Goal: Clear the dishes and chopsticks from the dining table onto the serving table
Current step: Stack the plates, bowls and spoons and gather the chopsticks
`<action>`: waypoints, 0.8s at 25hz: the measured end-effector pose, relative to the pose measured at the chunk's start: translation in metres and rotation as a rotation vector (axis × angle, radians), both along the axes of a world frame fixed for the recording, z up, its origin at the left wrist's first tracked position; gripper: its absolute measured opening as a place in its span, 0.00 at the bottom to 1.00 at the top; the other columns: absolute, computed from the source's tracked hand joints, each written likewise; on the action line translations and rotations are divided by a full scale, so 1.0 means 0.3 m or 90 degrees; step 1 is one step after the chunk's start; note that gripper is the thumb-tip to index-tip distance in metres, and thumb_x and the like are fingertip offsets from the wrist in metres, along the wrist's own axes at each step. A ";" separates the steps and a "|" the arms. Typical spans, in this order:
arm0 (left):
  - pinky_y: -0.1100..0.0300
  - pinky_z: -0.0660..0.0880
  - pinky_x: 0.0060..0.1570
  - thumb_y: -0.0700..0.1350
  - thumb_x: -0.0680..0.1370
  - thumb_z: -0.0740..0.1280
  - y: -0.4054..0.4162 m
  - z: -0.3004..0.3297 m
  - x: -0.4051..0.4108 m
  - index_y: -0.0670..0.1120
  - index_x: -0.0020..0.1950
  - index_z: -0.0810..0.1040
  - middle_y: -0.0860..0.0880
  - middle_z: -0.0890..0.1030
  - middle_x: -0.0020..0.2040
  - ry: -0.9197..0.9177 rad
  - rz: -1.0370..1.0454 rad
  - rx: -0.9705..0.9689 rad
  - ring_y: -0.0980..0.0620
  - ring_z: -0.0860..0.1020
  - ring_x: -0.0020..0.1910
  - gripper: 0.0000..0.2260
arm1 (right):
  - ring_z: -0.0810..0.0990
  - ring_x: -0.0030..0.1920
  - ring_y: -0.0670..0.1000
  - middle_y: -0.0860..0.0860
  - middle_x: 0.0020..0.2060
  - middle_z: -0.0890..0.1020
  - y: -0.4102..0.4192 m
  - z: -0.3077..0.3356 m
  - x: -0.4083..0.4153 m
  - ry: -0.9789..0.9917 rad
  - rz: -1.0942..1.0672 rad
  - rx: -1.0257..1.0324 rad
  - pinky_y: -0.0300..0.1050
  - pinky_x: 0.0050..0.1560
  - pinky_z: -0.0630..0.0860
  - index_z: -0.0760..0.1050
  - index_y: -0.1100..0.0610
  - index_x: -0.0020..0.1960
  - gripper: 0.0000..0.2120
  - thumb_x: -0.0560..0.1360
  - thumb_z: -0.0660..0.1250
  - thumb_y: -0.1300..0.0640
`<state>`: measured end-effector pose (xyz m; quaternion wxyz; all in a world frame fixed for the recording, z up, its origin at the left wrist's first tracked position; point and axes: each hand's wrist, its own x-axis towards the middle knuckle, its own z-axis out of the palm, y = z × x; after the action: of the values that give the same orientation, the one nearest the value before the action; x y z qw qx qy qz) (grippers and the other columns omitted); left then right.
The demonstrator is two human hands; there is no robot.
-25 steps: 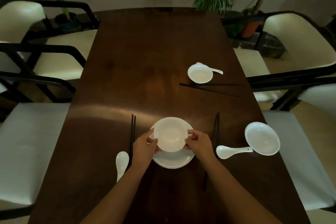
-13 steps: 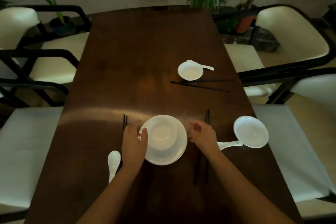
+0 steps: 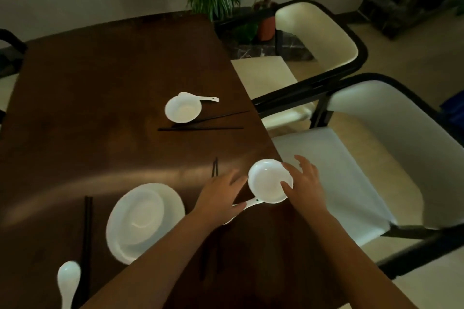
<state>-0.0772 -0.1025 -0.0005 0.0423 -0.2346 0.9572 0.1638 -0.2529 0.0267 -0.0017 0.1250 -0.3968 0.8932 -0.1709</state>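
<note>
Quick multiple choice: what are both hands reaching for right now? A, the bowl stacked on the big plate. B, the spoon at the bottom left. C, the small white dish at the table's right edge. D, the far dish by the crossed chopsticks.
C: the left hand and right hand flank the small white dish at the table's right edge, the right hand's fingers on its rim.
</note>
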 end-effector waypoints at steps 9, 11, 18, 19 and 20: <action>0.54 0.69 0.65 0.49 0.76 0.64 0.040 -0.113 -0.144 0.47 0.69 0.67 0.46 0.57 0.76 -0.024 0.026 0.088 0.47 0.64 0.71 0.22 | 0.78 0.52 0.55 0.56 0.57 0.80 -0.004 -0.092 -0.086 -0.240 -0.017 -0.033 0.36 0.52 0.70 0.77 0.60 0.58 0.16 0.71 0.65 0.67; 0.55 0.66 0.67 0.47 0.76 0.65 0.046 -0.114 -0.144 0.45 0.67 0.70 0.45 0.58 0.76 0.006 0.042 0.092 0.47 0.62 0.72 0.20 | 0.79 0.49 0.54 0.56 0.57 0.81 -0.010 -0.079 -0.086 -0.241 -0.030 -0.055 0.34 0.50 0.68 0.78 0.60 0.57 0.16 0.71 0.65 0.68; 0.58 0.64 0.64 0.42 0.73 0.70 0.007 0.024 0.005 0.43 0.63 0.75 0.42 0.67 0.72 0.152 0.165 0.064 0.43 0.69 0.69 0.19 | 0.73 0.36 0.42 0.52 0.49 0.82 -0.148 0.024 -0.027 -0.253 0.054 -0.125 0.20 0.37 0.67 0.79 0.56 0.56 0.16 0.71 0.66 0.67; 0.59 0.64 0.63 0.42 0.73 0.70 -0.008 0.048 0.052 0.44 0.64 0.75 0.43 0.67 0.72 0.158 0.190 0.049 0.44 0.69 0.68 0.20 | 0.72 0.35 0.41 0.51 0.48 0.82 -0.185 0.038 0.007 -0.264 0.079 -0.126 0.21 0.38 0.68 0.79 0.56 0.57 0.16 0.71 0.66 0.66; 0.60 0.63 0.63 0.43 0.73 0.71 -0.022 0.072 0.104 0.45 0.65 0.74 0.44 0.68 0.72 0.162 0.217 0.034 0.45 0.69 0.68 0.21 | 0.73 0.36 0.40 0.50 0.48 0.81 -0.224 0.052 0.047 -0.282 0.102 -0.126 0.23 0.40 0.68 0.78 0.55 0.58 0.16 0.72 0.66 0.65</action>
<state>-0.0459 -0.1092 0.0210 -0.1007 -0.3691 0.8967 0.2225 -0.2389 -0.0406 0.0138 0.2911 -0.4293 0.7889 -0.3295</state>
